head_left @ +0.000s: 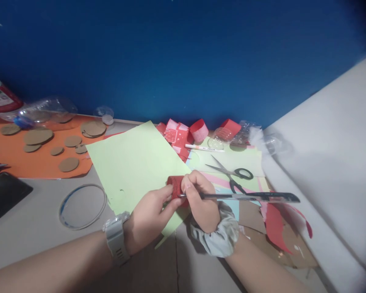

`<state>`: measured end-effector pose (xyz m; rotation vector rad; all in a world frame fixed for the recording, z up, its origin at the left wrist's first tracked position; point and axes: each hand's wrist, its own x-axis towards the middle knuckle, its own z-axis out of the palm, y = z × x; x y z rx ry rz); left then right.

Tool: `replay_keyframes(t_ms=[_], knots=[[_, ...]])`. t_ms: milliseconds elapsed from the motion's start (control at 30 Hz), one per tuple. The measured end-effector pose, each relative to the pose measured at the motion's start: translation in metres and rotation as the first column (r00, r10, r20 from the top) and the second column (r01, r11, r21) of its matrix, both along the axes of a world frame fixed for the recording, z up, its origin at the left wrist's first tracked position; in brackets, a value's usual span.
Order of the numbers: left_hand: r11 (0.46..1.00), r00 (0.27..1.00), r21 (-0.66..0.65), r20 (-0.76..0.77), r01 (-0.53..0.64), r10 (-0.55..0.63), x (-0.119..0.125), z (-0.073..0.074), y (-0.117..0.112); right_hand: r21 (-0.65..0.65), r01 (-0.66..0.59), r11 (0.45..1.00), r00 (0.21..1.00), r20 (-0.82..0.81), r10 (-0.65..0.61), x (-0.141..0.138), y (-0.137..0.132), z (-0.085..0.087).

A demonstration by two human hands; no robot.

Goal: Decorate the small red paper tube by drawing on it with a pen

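My left hand wears a pale watch and pinches a small red paper tube at its left side. Dark line patterns run over the tube's outside. In my right hand, with a grey scrunchie at the wrist, is a long dark pen; its tip touches or nearly touches the tube near my left fingertips. Part of the tube is hidden behind my right fingers. Under both hands lies a light green paper sheet. Black-handled scissors lie part-open just beyond my right hand.
Cardboard discs lie on orange paper at left, near a plastic bottle, a phone and a ring. Red paper rings and a white marker sit behind. Red scraps lie at right, beside a white wall.
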<state>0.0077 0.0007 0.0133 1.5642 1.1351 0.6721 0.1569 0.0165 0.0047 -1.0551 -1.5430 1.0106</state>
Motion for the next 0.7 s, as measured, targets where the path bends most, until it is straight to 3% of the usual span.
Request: replay_keyframes(t_ms=[100, 333, 500, 700], knots=[[1.0, 1.0, -0.002, 0.011, -0.004, 0.004, -0.0007, -0.001, -0.0014, 0.005, -0.001, 1.0, 1.0, -0.011, 0.001, 0.0, -0.0003, 0.0012], [0.999, 0.987, -0.019, 0.153, -0.04, 0.043, 0.002, -0.0039, -0.0003, 0.13, 0.168, 0.977, 0.979, -0.134, -0.15, -0.0023, -0.0045, 0.0013], [0.999, 0.985, -0.022, 0.165, -0.047, 0.049, 0.0007, -0.003, -0.0008, 0.214, 0.133, 0.968, 0.988, -0.105, -0.113, -0.0029, -0.0085, 0.0008], [1.0, 0.995, -0.004, 0.093, -0.024, 0.025, -0.0006, -0.0009, -0.0018, 0.125, 0.122, 0.985, 0.993, -0.019, -0.121, -0.0015, -0.0091, -0.0008]])
